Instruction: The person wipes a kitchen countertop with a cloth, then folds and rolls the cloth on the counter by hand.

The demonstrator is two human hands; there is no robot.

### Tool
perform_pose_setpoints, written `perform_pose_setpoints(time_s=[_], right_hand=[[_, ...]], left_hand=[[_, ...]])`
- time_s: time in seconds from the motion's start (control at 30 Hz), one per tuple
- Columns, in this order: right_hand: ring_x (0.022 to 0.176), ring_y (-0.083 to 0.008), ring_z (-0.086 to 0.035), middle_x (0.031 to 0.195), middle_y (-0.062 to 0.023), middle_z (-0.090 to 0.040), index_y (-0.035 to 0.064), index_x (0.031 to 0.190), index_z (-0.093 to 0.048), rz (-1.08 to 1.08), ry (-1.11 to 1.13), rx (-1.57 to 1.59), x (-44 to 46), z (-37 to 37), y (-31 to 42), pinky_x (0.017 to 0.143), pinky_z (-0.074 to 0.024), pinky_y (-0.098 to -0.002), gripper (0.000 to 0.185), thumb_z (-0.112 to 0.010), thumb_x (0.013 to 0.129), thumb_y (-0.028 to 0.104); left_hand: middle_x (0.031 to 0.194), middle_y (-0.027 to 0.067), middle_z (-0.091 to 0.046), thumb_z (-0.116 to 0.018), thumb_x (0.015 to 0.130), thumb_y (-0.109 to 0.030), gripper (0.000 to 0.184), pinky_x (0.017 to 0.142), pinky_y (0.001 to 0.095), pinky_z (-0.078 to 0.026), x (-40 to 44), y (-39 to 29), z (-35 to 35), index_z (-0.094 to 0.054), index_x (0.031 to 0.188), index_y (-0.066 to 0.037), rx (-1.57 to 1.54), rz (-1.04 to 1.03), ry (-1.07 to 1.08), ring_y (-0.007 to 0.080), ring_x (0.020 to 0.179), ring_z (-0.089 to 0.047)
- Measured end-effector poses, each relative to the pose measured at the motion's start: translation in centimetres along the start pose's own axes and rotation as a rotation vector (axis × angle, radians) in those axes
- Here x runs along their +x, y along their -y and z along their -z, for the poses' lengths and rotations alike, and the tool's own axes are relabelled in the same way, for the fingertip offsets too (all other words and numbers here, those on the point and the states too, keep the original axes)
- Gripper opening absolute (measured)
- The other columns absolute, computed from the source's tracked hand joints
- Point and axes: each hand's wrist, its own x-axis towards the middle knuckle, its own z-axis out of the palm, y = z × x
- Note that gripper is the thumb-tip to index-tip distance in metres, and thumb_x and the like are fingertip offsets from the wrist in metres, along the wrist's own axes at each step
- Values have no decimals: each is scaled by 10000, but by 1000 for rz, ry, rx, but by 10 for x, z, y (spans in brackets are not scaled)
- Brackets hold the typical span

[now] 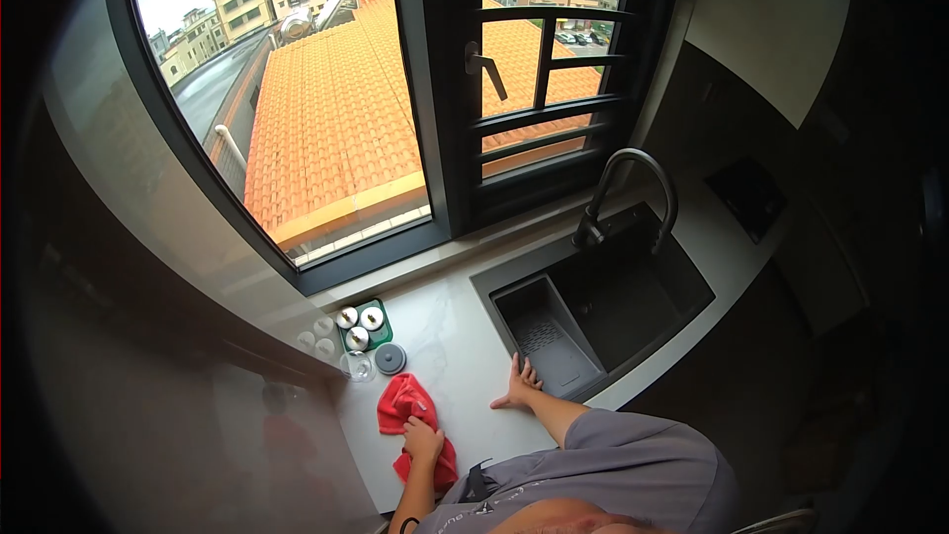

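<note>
"Gripping what, with the left hand [423,440]?"
"Red cloth [404,403], bunched under curled fingers, on the counter [450,336] left of the sink [625,302]."
"And with the right hand [518,387]?"
"Nothing; splayed at the sink's left rim."
"Which step in hand?"
"Probably wiping or folding, hard to tell which."
"And next?"
"Likely calls for a firm hold on the cloth."

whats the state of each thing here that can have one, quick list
red cloth: crumpled, on the counter
left hand: on the red cloth, fingers bent
right hand: open, fingers spread, at the sink's edge
faucet: upright, no running water visible
window handle: pointing down, slightly slanted
white-topped containers: three, standing in the green tray
</note>
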Motion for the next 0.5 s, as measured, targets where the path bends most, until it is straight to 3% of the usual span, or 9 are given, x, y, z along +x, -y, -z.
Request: perform_pose_setpoints(time_s=[0.07,0.13,0.23,0.33,0.5], right_hand=[[1482,-436,6,1601,-230,140,211,1498,294,-2,-3,3,-3,0,1,1110,-179,-649,1654,-901,441,648],[1487,-419,-15,1614,-179,142,262,1509,268,-35,-65,89,21,-13,-4,1116,-178,-640,1590,-873,478,664],[1489,-406,-33,1620,-147,143,295,1513,254,-107,-51,194,34,-14,-5,1120,-175,-632,1550,-854,498,677],[1486,-424,-19,1613,-179,144,267,1510,265,-35,-3,29,2,0,2,1121,-170,-640,1581,-875,486,655],[1486,-422,-30,1614,-215,110,229,1500,291,-11,-9,18,1,0,1,1131,-159,-638,1634,-925,466,578]], left_hand=[[1154,241,-536,-803,718,-355,710,820,503,-544,-3,-58,6,-402,1180,5,-37,-306,138,422,1046,-609],[1154,214,-558,-786,730,-348,627,828,514,-534,-1,-94,-6,-439,1155,-42,-13,-590,257,396,1058,-608],[1163,196,-569,-774,733,-341,629,837,514,-527,-6,-101,-2,-452,1191,-54,1,-604,276,384,1064,-607],[1153,166,-585,-777,714,-325,676,859,506,-511,-4,-45,18,-466,1275,-114,-129,-406,193,381,1073,-602],[1151,109,-602,-836,650,-289,652,875,506,-519,-18,90,51,-517,1204,-159,-84,6,16,352,1075,-601]])
